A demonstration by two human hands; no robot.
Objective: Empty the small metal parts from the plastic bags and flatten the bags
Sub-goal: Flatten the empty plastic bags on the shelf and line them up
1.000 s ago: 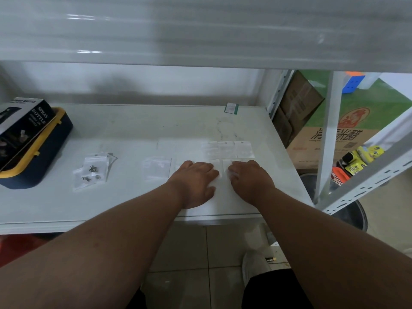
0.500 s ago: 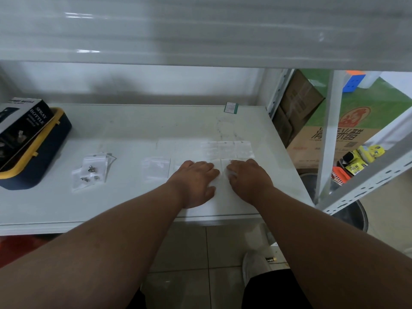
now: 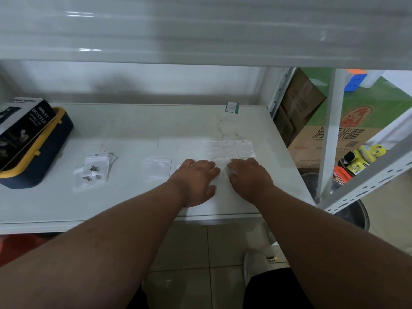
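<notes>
Both hands have barely shifted since earlier: the left hand (image 3: 196,181) and right hand (image 3: 249,178) press flat, fingers spread, on a clear flattened plastic bag (image 3: 220,175) between them. Filled small clear bags of metal parts (image 3: 92,170) lie at nine o'clock, well apart.

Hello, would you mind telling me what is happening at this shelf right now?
A person is pressing both palms, left hand and right hand, flat on a clear plastic bag on the white shelf. More flattened bags lie just beyond. To the left, a small pile of bags holds metal parts, not yet emptied.
</notes>
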